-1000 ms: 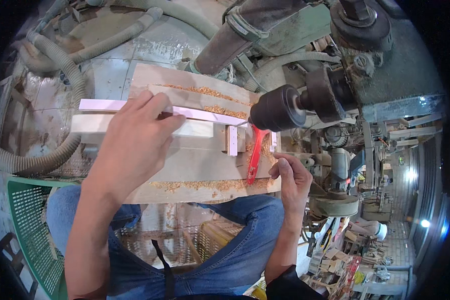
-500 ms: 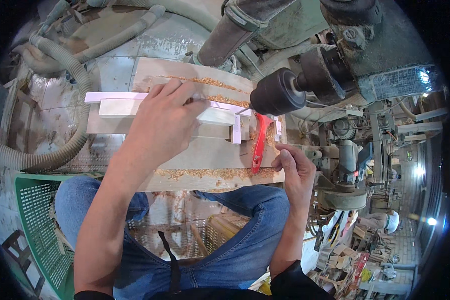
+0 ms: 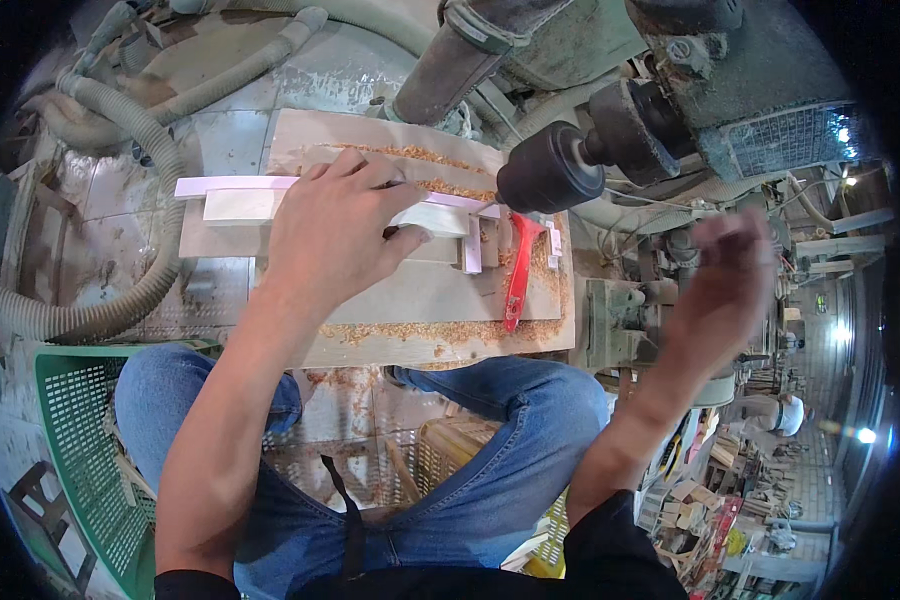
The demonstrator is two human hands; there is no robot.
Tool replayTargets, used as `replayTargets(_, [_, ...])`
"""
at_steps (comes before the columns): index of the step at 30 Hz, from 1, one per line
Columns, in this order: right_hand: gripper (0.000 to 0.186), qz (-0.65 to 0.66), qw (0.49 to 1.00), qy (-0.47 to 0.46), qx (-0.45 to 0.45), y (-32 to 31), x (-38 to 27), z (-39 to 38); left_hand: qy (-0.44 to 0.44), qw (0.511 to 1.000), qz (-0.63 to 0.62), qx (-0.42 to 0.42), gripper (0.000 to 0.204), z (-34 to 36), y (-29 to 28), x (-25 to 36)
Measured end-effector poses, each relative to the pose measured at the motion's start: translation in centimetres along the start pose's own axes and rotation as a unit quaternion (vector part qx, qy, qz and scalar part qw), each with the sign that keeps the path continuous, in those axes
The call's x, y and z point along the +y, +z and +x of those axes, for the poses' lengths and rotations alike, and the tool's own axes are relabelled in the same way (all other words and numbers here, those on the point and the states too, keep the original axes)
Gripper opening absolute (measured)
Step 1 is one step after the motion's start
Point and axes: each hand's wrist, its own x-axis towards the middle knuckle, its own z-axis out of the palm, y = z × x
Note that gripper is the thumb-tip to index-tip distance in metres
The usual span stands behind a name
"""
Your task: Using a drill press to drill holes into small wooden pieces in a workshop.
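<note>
Fingers [image 3: 348, 162] of our left hand [image 3: 330, 225] grasp the white strip [image 3: 240, 206] beside the pink rail [image 3: 235, 184].
Since a moment ago, our right hand [image 3: 735, 265] has swung from just beside the desk [image 3: 420, 300] up to the right; it is blurred, so we cannot tell whether its fingers are clenched. Our left thumb now spreads lower; the strip lies on the desk, left of the black chuck [image 3: 550, 172].

- Green perforated plastic basket [image 3: 78, 425], lower left
- Ridged hose [image 3: 70, 324] curving over tiled floor [image 3: 220, 135]
- Yellow crate [image 3: 454, 445], partly hidden
- Wood offcuts [image 3: 692, 505], lower right
- Distant person [image 3: 773, 413] in white headwear
</note>
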Motion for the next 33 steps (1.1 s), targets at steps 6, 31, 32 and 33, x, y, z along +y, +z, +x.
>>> replayTargets(6, [0.039, 0.205, 0.972, -0.030, 0.109, 2.3, -5.7, 8.1, -0.005, 1.000, -0.005, 0.009, 0.027, 0.0, 0.0, 0.2])
replayTargets(31, [0.044, 0.107, 0.992, -0.031, 0.061, -4.8, -5.1, 3.9, 0.000, 1.000, 0.012, 0.019, 0.031, 0.1, 0.2, 0.2])
replayTargets(32, [0.047, 0.123, 0.992, -0.017, 0.020, -4.4, -4.6, 3.2, -0.002, 1.000, 0.010, 0.018, 0.031, 0.0, 0.2, 0.1])
replayTargets(33, [0.051, 0.138, 0.990, -0.004, -0.020, -4.2, -4.1, 2.6, 0.001, 1.000, 0.010, 0.018, 0.031, 0.0, 0.2, 0.1])
